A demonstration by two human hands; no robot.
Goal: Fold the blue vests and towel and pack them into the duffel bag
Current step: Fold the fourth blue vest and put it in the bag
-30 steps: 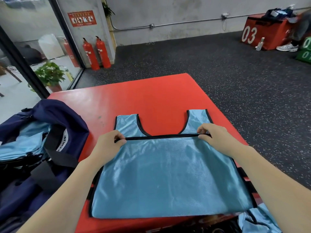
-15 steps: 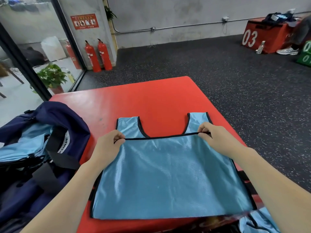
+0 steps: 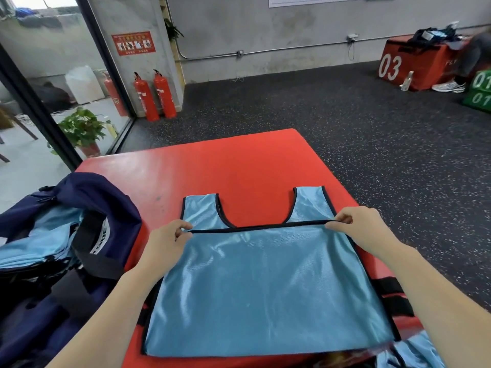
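Two hands, left (image 3: 166, 245) and right (image 3: 364, 229), pinching vest (image 3: 265, 288) hem on red block (image 3: 239, 166), bag (image 3: 53, 235) left, extinguishers (image 3: 155, 96) beyond

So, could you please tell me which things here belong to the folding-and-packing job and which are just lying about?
Part of the job:
- blue vest, its hem pinched by left hand and right hand
- duffel bag
- folded vests inside bag

Just lying about:
- fire extinguishers
- potted plant
- numbered boxes
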